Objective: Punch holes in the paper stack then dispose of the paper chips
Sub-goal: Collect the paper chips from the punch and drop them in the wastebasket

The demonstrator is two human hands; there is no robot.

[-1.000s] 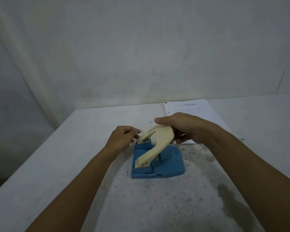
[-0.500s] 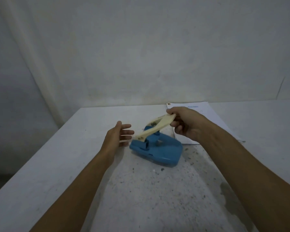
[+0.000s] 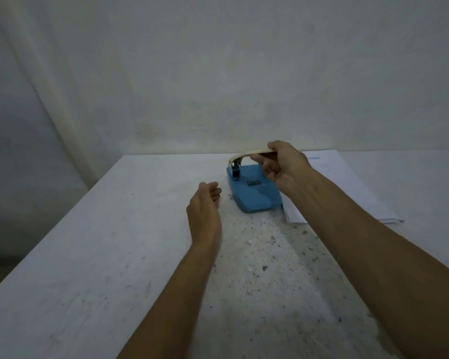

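Note:
A blue hole punch [image 3: 254, 194] with a cream lever [image 3: 240, 156] stands flat on the white table [image 3: 114, 255], its lever raised. My right hand [image 3: 283, 164] grips the end of that lever from above. My left hand [image 3: 205, 203] hovers just left of the punch with fingers loosely curled and holds nothing. The white paper stack [image 3: 353, 187] lies to the right of the punch, partly hidden by my right forearm. Small paper chips [image 3: 249, 242] lie scattered on the table in front of the punch.
A pale wall [image 3: 218, 73] rises behind the table's far edge. The table's left edge runs diagonally toward me, with dark floor [image 3: 24, 203] beyond it. Grey specks and stains mark the tabletop near my right forearm.
The punch went from tilted up on its end to lying flat on the table, further right. My left hand let go of it and drew back. My right hand kept the lever.

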